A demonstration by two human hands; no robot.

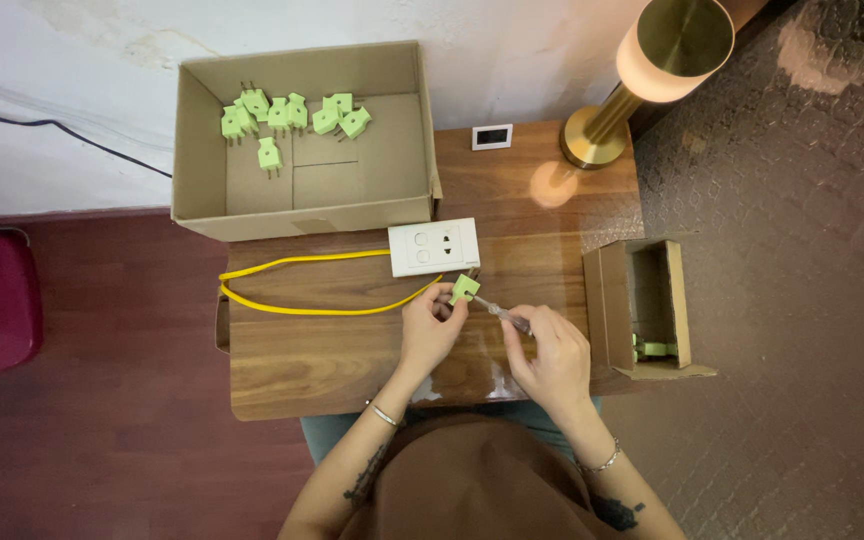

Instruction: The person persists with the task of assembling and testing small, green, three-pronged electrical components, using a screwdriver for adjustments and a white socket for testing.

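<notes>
My left hand [430, 328] pinches a small light-green plug [464, 288] just above the wooden table [332, 360]. My right hand [552, 352] grips a thin screwdriver [500, 312] whose tip points at the plug. A white socket plate [434, 247] lies just beyond the plug, with a yellow cable [302, 285] looping from it to the left.
A large open cardboard box [302, 205] at the back left holds several green plugs [282, 115]. A smaller cardboard box [642, 310] stands at the table's right edge with green pieces inside. A brass lamp [642, 70] and a small white device [492, 136] sit at the back.
</notes>
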